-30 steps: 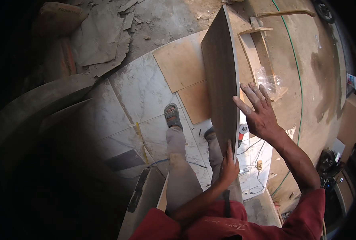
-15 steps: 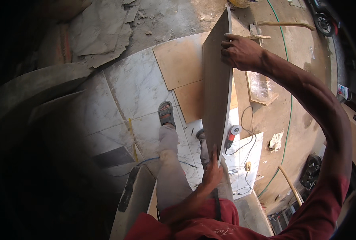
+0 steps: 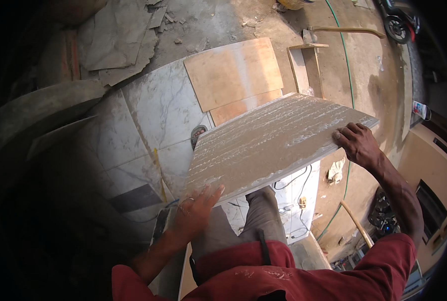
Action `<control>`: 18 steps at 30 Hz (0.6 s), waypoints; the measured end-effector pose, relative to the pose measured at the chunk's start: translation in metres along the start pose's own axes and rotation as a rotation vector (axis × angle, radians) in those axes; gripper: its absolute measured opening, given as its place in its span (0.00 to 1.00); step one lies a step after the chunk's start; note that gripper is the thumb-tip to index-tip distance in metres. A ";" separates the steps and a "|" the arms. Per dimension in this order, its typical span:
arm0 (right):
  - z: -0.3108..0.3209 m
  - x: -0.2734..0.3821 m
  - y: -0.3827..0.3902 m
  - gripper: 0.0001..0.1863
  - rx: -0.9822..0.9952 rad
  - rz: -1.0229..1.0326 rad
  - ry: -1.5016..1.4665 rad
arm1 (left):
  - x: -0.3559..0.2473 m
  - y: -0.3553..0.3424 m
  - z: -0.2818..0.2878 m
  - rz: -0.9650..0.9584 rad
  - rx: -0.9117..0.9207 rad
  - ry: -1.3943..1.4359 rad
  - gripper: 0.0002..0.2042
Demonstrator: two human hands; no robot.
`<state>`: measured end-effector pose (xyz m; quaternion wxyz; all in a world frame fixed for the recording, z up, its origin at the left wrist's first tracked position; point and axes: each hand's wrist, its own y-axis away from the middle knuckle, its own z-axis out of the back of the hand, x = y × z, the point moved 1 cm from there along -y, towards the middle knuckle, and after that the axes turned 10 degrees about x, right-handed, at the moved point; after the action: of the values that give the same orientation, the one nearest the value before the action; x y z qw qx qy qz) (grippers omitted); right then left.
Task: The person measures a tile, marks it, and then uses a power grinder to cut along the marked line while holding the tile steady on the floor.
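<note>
as you stand over a marble-tiled floor [image 3: 133, 125], you hold a large grey tile [image 3: 273, 145] nearly flat in front of you.

your left hand [image 3: 196, 210] grips its near corner, fingers spread on the ridged back; your right hand [image 3: 356, 143] clamps the far right edge, fingers curled over it. beneath lie a plywood sheet [image 3: 233, 72] and a green hose [image 3: 346, 65].

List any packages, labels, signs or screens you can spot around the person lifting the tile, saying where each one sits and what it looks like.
Small packet: on the ground at the far right, beyond the right hand; boxy, white with blue and red patches.
No signs or screens show.
The tile held by both hands, the left hand at its near corner, carries no label on its ridged grey back.
</note>
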<state>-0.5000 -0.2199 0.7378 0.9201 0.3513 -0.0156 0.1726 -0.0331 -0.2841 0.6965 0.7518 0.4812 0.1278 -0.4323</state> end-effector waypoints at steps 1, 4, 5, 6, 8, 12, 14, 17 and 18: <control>-0.013 0.000 0.008 0.12 -0.022 -0.025 -0.025 | 0.005 -0.007 0.005 -0.039 -0.001 -0.014 0.34; -0.052 0.007 0.019 0.15 0.005 -0.062 -0.099 | 0.009 -0.020 0.010 -0.049 0.023 -0.041 0.33; -0.062 0.008 0.019 0.15 0.006 -0.062 -0.107 | 0.009 -0.024 0.009 -0.032 0.040 -0.053 0.32; -0.069 0.009 0.017 0.14 -0.006 -0.066 -0.133 | 0.012 -0.029 0.004 -0.031 0.048 -0.054 0.32; -0.084 0.009 0.015 0.13 -0.014 -0.065 -0.155 | 0.017 -0.037 -0.009 -0.026 0.026 -0.042 0.31; -0.118 0.005 0.019 0.08 -0.059 -0.105 -0.185 | 0.006 -0.054 -0.011 0.029 0.047 -0.032 0.29; -0.130 0.003 0.027 0.08 -0.095 -0.101 -0.217 | -0.002 -0.055 -0.008 0.046 0.064 -0.018 0.29; -0.137 -0.002 0.027 0.10 -0.080 -0.067 -0.234 | -0.003 -0.057 -0.012 0.038 0.054 -0.032 0.29; -0.139 -0.003 0.028 0.09 -0.095 -0.059 -0.226 | -0.005 -0.057 -0.012 0.037 0.057 -0.050 0.29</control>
<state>-0.5250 -0.1113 0.6506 0.9327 0.3249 -0.1170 0.1038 -0.0778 -0.2812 0.6583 0.7485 0.4938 0.0878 -0.4337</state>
